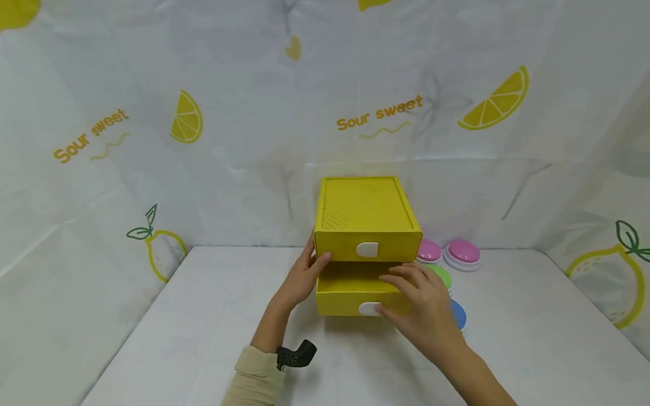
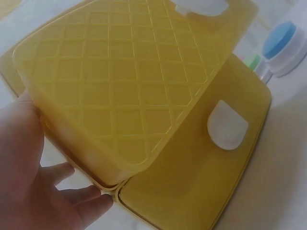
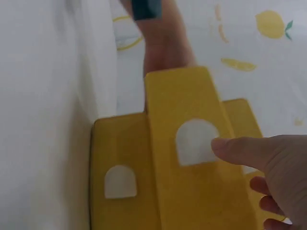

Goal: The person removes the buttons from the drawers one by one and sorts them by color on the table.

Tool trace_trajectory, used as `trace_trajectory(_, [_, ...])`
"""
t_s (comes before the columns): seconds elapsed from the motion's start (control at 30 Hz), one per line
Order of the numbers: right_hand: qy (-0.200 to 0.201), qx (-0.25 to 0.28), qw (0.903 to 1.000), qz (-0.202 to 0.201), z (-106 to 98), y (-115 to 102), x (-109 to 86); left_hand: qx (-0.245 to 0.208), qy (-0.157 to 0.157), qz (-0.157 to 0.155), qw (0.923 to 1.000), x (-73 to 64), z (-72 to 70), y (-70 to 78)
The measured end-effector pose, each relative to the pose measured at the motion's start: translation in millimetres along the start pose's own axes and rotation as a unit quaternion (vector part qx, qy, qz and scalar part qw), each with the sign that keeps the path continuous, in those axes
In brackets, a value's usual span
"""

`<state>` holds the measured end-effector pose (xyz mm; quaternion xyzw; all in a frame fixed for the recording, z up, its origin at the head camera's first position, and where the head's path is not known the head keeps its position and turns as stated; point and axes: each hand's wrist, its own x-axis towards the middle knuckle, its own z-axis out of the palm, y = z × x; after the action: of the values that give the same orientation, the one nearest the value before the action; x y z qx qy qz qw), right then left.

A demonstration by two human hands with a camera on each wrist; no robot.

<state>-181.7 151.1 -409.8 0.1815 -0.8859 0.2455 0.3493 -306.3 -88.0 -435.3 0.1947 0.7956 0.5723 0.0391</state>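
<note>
A yellow drawer cabinet (image 1: 365, 203) stands on the table, its top drawer shut. Below that, the middle drawer (image 1: 337, 304) is pulled out; its inside shows no contents. In the left wrist view its latticed underside overhangs the closed bottom drawer (image 2: 177, 187). My left hand (image 1: 299, 276) holds the cabinet's left side, thumb round the front corner and fingers along the side wall. My right hand (image 1: 426, 310) touches the middle drawer's white handle (image 3: 195, 143) with the thumb. The other fingers of that hand, loosely bent, hover over the drawer's opening.
Beside the cabinet's right side are several round push buttons: a pink button (image 1: 464, 251), another pink one, a green button (image 1: 440, 276) and a blue button (image 1: 458, 314). A white lemon-print sheet (image 1: 244, 141) hangs behind the white table (image 1: 203, 316).
</note>
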Motion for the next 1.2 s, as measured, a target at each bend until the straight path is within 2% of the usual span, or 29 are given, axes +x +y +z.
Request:
trace_trajectory(0.1, [-0.004, -0.028, 0.9996, 0.006, -11, -13, -1.1, 0.000, -0.005, 0.002, 1.0000, 0.1, -0.1, -0.3])
trace_trajectory(0.3, [-0.066, -0.014, 0.9950, 0.074, -15, -25, -2.6, -0.002, -0.004, 0.007, 1.0000, 0.0, -0.3, 0.5])
trace_trajectory(0.43, [-0.070, -0.012, 0.9943, 0.079, -9, -25, -4.7, -0.004, -0.006, 0.004, 1.0000, 0.0, -0.1, 0.1])
trace_trajectory(0.63, [-0.079, 0.024, 0.9929, 0.085, -4, -24, -4.9, -0.001, -0.007, 0.010, 0.9999, 0.2, -0.9, 0.5])
trace_trajectory(0.87, [-0.051, 0.059, 0.9945, 0.069, 5, -23, -6.9, 0.001, -0.005, 0.011, 0.9999, -0.4, -1.5, 1.8])
trace_trajectory(1.03, [-0.038, 0.033, 0.9962, 0.071, 14, -23, -10.5, 0.004, -0.004, 0.011, 0.9999, -0.1, -1.2, 2.1])
trace_trajectory(1.2, [0.004, 0.015, 0.9986, 0.051, 23, -22, -10.1, 0.005, -0.005, 0.004, 1.0000, -0.8, -2.7, 2.7])
